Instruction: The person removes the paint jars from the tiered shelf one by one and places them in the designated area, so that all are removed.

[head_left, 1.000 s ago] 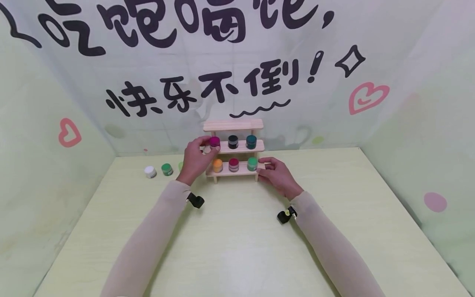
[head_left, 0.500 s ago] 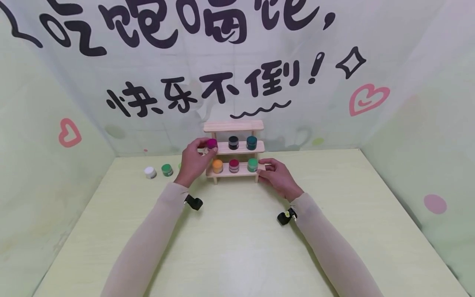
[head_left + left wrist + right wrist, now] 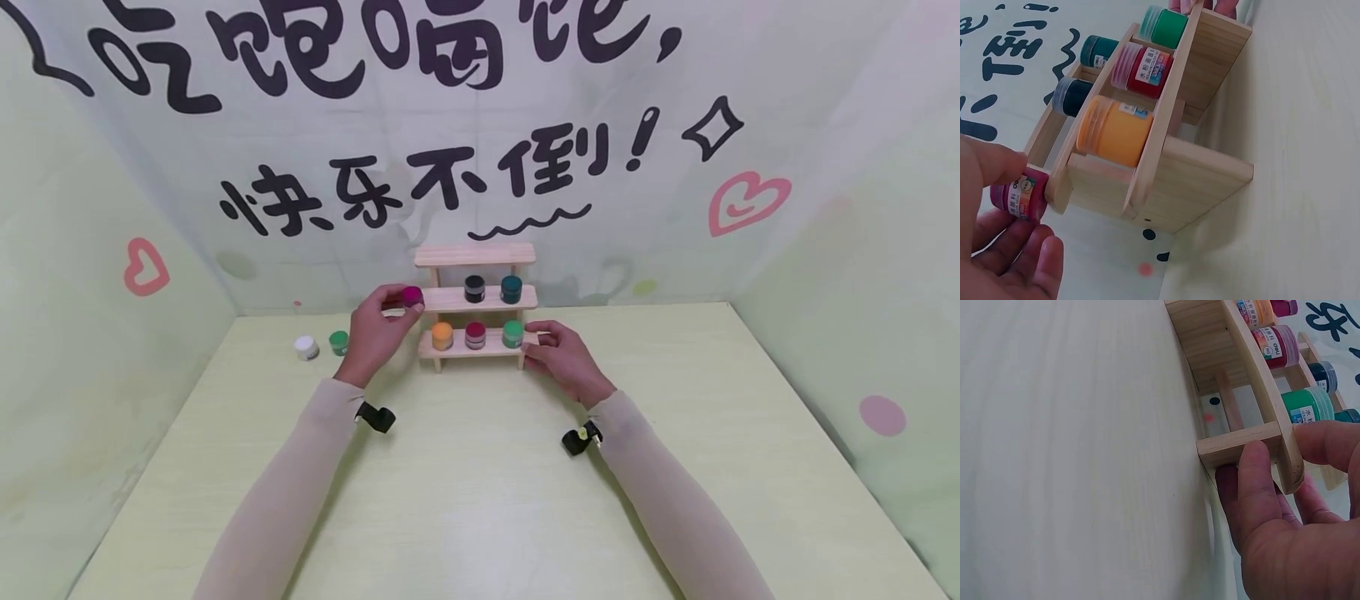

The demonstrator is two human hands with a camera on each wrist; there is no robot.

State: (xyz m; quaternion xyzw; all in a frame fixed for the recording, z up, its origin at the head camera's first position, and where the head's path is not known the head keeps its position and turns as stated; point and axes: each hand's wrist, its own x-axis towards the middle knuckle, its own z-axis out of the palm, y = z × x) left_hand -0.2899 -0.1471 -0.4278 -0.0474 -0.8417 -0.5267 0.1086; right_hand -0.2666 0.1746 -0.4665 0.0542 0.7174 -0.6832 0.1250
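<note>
Left hand (image 3: 375, 333) is pinching a magenta jar (image 3: 412, 297), right hand (image 3: 566, 358) is gripping a wooden rack (image 3: 475, 255). Head view: magenta jar is sitting near frame centre, just beside the left end of the middle tier (image 3: 444, 299); black jar (image 3: 474, 289) and teal jar (image 3: 512, 290) are occupying that tier, orange jar (image 3: 442, 336), red jar (image 3: 476, 336) and light green jar (image 3: 513, 334) the bottom one, spacing probably deliberate. White jar (image 3: 306, 347) is standing on the table, left of centre. Left wrist view: thumb (image 3: 1004, 164) is bracing above, fingers (image 3: 1052, 265) below, lower left, presumably for a secure hold; tier contact, can't tell. Right wrist view: fingers (image 3: 1254, 481) are wrapping the rack's end, lower right, likely stopping it sliding.
</note>
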